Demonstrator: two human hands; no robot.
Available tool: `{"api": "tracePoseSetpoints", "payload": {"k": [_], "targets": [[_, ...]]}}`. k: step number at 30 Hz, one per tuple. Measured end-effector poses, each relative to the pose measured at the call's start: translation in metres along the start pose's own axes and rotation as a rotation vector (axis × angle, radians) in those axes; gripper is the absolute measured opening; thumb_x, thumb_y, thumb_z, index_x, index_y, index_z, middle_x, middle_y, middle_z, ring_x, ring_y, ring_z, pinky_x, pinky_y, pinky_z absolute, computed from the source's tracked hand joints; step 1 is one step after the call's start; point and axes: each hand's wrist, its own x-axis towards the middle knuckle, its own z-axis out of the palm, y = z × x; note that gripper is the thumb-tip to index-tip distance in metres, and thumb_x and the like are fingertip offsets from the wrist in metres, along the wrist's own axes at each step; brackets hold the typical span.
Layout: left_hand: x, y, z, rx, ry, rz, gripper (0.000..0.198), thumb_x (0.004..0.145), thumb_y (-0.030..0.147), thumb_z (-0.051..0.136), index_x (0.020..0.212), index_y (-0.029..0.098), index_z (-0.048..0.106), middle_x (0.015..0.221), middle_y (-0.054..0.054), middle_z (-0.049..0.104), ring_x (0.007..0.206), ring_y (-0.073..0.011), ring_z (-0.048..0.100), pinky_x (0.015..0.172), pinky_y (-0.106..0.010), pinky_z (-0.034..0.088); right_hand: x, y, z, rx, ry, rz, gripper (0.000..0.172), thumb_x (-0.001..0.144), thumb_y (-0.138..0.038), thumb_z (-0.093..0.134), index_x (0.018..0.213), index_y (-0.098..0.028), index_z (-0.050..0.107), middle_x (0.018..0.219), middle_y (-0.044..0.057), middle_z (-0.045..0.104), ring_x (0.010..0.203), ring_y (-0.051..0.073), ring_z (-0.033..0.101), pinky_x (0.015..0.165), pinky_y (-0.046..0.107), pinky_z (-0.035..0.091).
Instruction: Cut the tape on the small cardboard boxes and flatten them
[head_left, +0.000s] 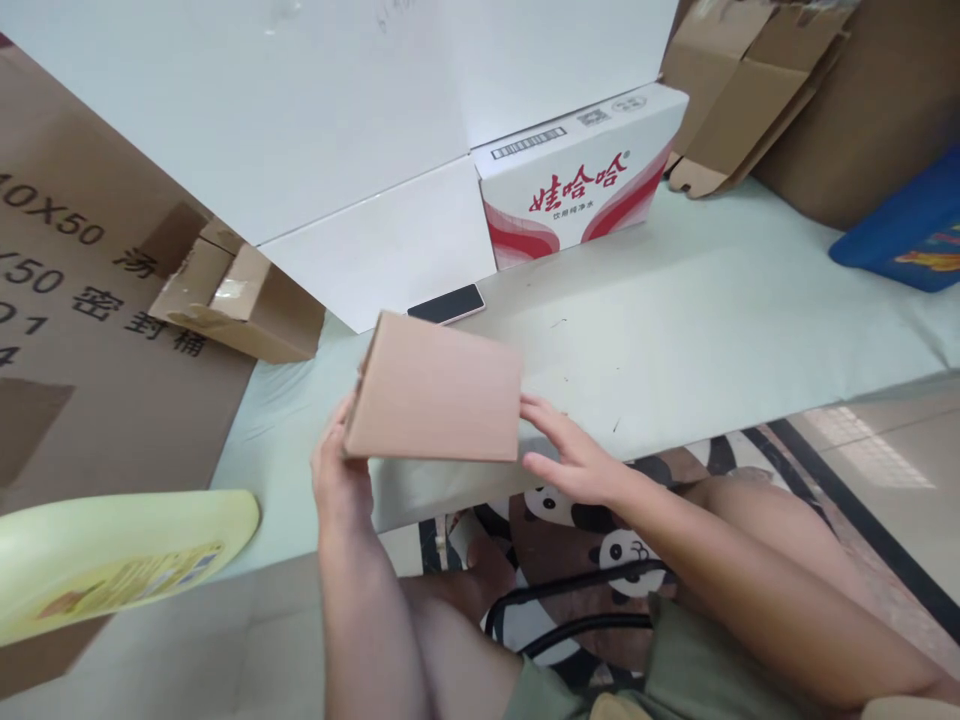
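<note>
A small plain cardboard box [442,390] is held tilted above the front part of the table. My left hand [341,465] grips it at its lower left side, the fingers partly hidden behind the cardboard. At the box's right edge is my right hand [566,455], its fingers stretched out and the thumb apart, the fingertips at or very near the edge. Behind the box a dark-screened phone [450,304] lies on the table, partly covered by the box.
A pale green cloth [675,320] covers the table. White cartons stand at the back, one a red-lettered water carton [577,190]. Small brown boxes stand left [255,300] and back right [735,90]. A yellow-green bottle [127,550] is front left; a blue object [900,230] sits right.
</note>
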Motion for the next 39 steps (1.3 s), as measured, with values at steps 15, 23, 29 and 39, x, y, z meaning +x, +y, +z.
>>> {"api": "tracePoseSetpoints", "payload": {"k": [15, 23, 29, 39], "targets": [[-0.035, -0.023, 0.007, -0.170, -0.149, -0.495, 0.061, 0.060, 0.074, 0.067, 0.086, 0.019, 0.073, 0.084, -0.010, 0.076, 0.095, -0.0345, 0.071, 0.077, -0.043, 0.059, -0.005, 0.010, -0.001, 0.082, -0.044, 0.133, 0.074, 0.096, -0.058, 0.045, 0.159, -0.039, 0.011, 0.168, 0.005, 0.016, 0.148, 0.033, 0.031, 0.100, 0.046, 0.051], [-0.042, -0.013, 0.005, -0.264, -0.185, -0.632, 0.059, 0.053, 0.063, 0.074, 0.093, 0.019, 0.071, 0.087, -0.011, 0.076, 0.075, -0.0302, 0.072, 0.065, -0.041, 0.060, 0.000, 0.007, -0.010, -0.160, 0.073, 0.137, 0.055, 0.096, -0.034, 0.048, 0.150, -0.026, 0.039, 0.142, 0.014, 0.055, 0.118, 0.026, 0.060, 0.097, 0.044, 0.051], [-0.038, -0.009, 0.009, -0.358, -0.056, -0.556, 0.053, 0.055, 0.065, 0.070, 0.087, 0.022, 0.070, 0.077, -0.006, 0.075, 0.066, -0.0264, 0.070, 0.053, -0.034, 0.056, 0.002, 0.016, -0.025, -0.679, 0.034, 0.409, 0.043, 0.089, -0.029, 0.052, 0.130, -0.016, 0.058, 0.110, 0.015, 0.066, 0.104, 0.030, 0.060, 0.087, 0.042, 0.047], [-0.035, -0.013, 0.009, -0.446, 0.018, -0.566, 0.046, 0.061, 0.062, 0.067, 0.087, 0.024, 0.069, 0.071, 0.001, 0.073, 0.057, -0.0213, 0.067, 0.052, -0.033, 0.055, 0.005, 0.013, -0.032, -0.845, -0.202, 0.581, 0.014, 0.085, -0.029, 0.055, 0.089, -0.020, 0.065, 0.085, 0.007, 0.068, 0.073, 0.019, 0.057, 0.060, 0.029, 0.029]]}}
